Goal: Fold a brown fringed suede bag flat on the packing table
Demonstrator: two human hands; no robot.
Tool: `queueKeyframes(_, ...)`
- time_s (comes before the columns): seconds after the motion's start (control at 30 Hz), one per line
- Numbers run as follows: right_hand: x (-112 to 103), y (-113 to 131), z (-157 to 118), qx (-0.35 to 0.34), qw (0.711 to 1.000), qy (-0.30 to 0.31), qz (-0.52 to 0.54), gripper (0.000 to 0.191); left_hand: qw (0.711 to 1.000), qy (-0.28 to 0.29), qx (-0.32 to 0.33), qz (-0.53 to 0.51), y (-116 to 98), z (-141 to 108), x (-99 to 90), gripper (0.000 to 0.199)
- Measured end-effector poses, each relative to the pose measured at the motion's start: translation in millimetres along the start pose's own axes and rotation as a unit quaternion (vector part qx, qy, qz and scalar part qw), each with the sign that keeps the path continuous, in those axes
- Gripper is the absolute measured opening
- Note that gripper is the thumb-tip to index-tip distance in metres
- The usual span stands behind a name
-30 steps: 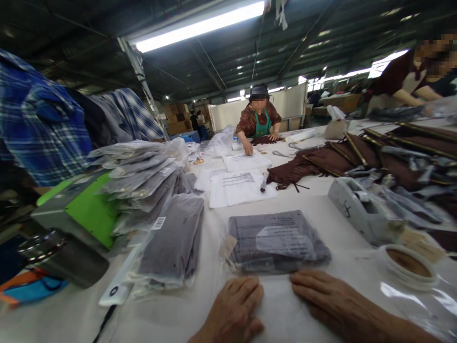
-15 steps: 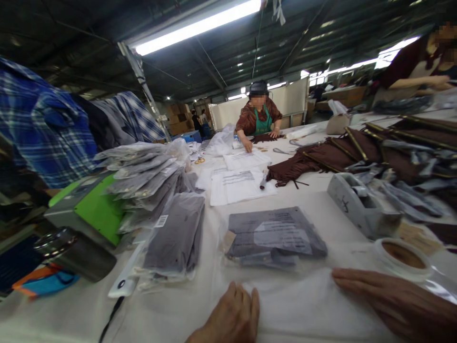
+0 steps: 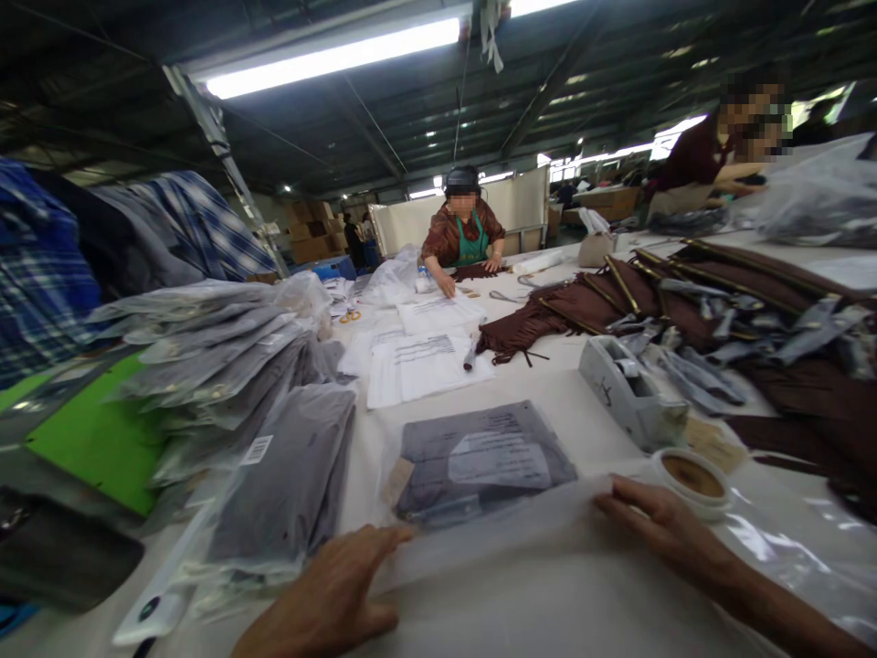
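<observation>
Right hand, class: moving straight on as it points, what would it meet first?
Beyond the plastic film it holds, the right hand would probably meet the printed bag of grey fabric; depth is unclear.

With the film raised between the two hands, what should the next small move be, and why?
Probably lay the film forward onto the middle packet: its raised edge spans from the left hand to the right hand, right along the packet's near side, and most of the packet's printed face shows beyond that edge.
</observation>
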State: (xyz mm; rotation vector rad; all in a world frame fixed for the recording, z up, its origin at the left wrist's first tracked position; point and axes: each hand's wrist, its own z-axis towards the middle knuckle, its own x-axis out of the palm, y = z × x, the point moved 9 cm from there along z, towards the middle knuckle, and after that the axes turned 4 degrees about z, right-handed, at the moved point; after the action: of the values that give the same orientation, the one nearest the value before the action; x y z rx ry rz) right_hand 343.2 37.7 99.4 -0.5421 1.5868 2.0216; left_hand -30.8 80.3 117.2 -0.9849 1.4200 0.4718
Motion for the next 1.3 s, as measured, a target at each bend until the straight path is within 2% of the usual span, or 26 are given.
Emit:
queueKeyframes(0.1, 13, 1, 5, 0.045, 0.996, 0.048, 0.057, 0.042, 0.992, -0.047, -0.063, -0.095, 33, -4, -8.6, 0.02)
queueKeyframes(0.13, 14, -1, 6, 0.052, 0.996, 0.043, 0.06, 0.042, 0.985, -0.066, -0.078, -0.139, 41, -2, -9.5, 0.017)
queueKeyframes(0.23, 11, -9, 11, 0.062, 0.997, -0.021, 0.032, 0.045, 0.952, -0.151, -0.094, -0.248, 48, 10, -13.1, 0.037)
queueKeyframes(0.33, 6, -16, 18, 0.083, 0.993, -0.088, -0.004, 0.05, 0.924, -0.268, -0.141, -0.231, 48, 22, -19.3, 0.041)
queueKeyframes(0.4, 6, -17, 24, 0.098, 0.989, -0.108, -0.026, 0.051, 0.914, -0.305, -0.185, -0.192, 49, 31, -18.3, 0.038)
queueKeyframes(0.53, 10, -22, 31, 0.117, 0.981, -0.133, -0.076, 0.047, 0.923, -0.277, -0.239, -0.118, 55, 52, -9.1, 0.024)
queueKeyframes(0.7, 29, -41, 29, 0.131, 0.967, -0.08, -0.204, 0.037, 0.95, -0.16, -0.267, -0.012, 66, 71, 6.4, 0.014)
queueKeyframes(0.8, 35, -44, 30, 0.111, 0.963, -0.05, -0.242, 0.035, 0.954, -0.12, -0.273, 0.032, 67, 82, 8.8, 0.017)
queueKeyframes(0.9, 37, -43, 34, 0.118, 0.959, -0.028, -0.254, 0.033, 0.954, -0.114, -0.272, 0.062, 67, 90, 3.2, 0.019)
queueKeyframes(1.0, 38, -43, 35, 0.168, 0.947, 0.007, -0.273, 0.029, 0.949, -0.152, -0.259, 0.092, 65, 92, -11.6, 0.025)
queueKeyframes(1.07, 39, -41, 36, 0.194, 0.94, 0.027, -0.28, 0.026, 0.944, -0.218, -0.216, 0.119, 49, 88, -27.2, 0.028)
queueKeyframes(1.1, 39, -39, 36, 0.201, 0.938, 0.03, -0.281, 0.025, 0.938, -0.27, -0.169, 0.136, 31, 84, -36.2, 0.028)
queueKeyframes(1.17, 38, -35, 38, 0.202, 0.937, 0.026, -0.282, 0.023, 0.912, -0.375, -0.029, 0.163, -21, 74, -45.2, 0.027)
queueKeyframes(1.2, 39, -33, 38, 0.201, 0.937, 0.023, -0.284, 0.022, 0.895, -0.408, 0.05, 0.172, -51, 69, -41.7, 0.028)
queueKeyframes(1.23, 39, -32, 38, 0.202, 0.936, 0.019, -0.287, 0.022, 0.886, -0.412, 0.117, 0.176, -78, 67, -31.8, 0.03)
queueKeyframes(1.3, 40, -29, 36, 0.202, 0.933, 0.009, -0.297, 0.02, 0.876, -0.386, 0.2, 0.207, -118, 72, -1.2, 0.041)
